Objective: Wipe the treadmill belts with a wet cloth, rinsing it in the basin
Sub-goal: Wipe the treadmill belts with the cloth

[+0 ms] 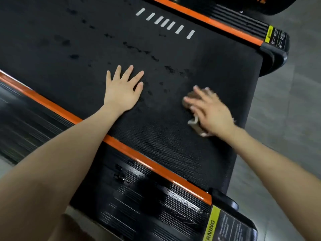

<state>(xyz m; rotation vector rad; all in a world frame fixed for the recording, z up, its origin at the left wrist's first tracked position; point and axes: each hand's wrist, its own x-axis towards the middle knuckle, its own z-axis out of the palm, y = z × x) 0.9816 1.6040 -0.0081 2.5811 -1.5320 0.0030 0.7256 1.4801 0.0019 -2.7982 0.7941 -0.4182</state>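
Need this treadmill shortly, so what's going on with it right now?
A person is cleaning it by hand. The right hand presses a cloth onto the treadmill belt near its end and is blurred with motion. The left hand lies flat on the belt with its fingers spread. Dark wet spots dot the belt further up, and the near side rail looks wet too. No basin is in view.

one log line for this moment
left hand flat on belt | right hand presses cloth on belt | phase: wiping
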